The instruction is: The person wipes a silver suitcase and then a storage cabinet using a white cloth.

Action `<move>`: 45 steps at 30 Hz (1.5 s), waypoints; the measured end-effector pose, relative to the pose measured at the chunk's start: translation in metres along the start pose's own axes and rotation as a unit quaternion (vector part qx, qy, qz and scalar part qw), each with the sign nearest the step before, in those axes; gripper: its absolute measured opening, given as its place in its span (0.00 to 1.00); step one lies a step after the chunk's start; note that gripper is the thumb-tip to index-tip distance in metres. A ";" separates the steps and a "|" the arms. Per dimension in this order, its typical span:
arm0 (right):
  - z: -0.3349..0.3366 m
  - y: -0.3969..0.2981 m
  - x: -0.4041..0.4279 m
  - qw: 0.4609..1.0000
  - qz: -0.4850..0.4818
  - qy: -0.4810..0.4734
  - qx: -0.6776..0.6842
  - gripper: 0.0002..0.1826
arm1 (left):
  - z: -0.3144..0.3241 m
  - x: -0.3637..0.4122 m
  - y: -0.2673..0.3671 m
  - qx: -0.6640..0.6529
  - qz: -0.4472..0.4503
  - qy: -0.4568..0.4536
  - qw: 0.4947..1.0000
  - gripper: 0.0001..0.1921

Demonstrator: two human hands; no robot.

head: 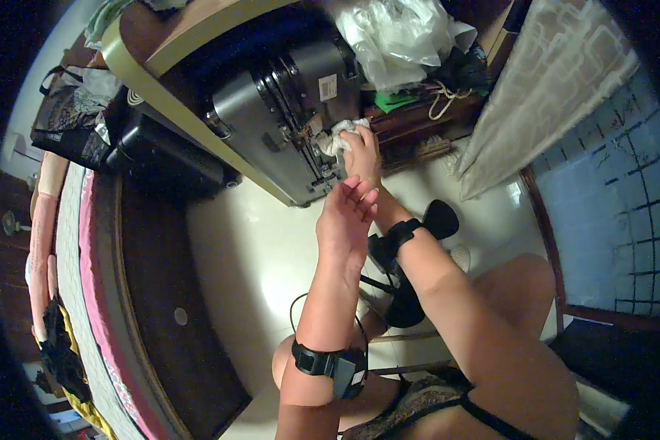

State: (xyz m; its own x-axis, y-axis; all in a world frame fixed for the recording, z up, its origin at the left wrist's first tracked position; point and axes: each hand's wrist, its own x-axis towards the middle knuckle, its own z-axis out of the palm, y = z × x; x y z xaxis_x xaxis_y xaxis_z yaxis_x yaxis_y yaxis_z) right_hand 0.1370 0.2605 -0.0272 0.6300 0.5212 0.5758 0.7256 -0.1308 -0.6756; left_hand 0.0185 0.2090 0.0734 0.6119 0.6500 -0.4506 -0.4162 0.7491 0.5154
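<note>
My right hand (363, 154) grips a crumpled white cloth (338, 137) against the side of a dark grey hard-shell suitcase (245, 104). Upright, the suitcase bears a white label (327, 87) and shows dark trim and latches along its middle. Closer to me, my left hand (349, 212) is turned palm up and holds nothing, its fingers loosely curled. It hovers just below my right wrist in the view, apart from the cloth. Black straps with small devices circle both forearms. The fabric under my right fingers is partly hidden.
Beside the suitcase runs a pale-edged furniture panel (198, 132). A black case (165, 148) stands left of it, near a bed (88, 264). White plastic bags (396, 38) lie above a dark wooden cabinet (412, 124). A patterned curtain (550, 93) hangs at right.
</note>
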 end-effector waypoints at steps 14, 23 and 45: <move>-0.007 0.039 0.013 0.854 0.253 -0.186 0.415 0.15 | 0.012 0.004 -0.014 0.020 -0.025 0.004 0.999 0.13; 0.017 -0.001 -0.032 0.969 -0.072 -0.044 0.230 0.20 | 0.006 0.004 -0.018 0.049 -0.028 0.005 0.998 0.13; 0.033 -0.017 -0.026 0.902 0.286 -0.135 0.294 0.32 | -0.008 -0.003 -0.013 0.054 -0.035 0.016 0.998 0.13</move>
State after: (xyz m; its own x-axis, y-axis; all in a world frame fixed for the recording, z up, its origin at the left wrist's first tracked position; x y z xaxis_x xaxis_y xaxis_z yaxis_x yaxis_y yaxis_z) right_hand 0.0990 0.2768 -0.0455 0.7069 0.7068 -0.0245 -0.0192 -0.0153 -0.9997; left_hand 0.0166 0.1979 0.0624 0.6148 0.6016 -0.5100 -0.2976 0.7758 0.5565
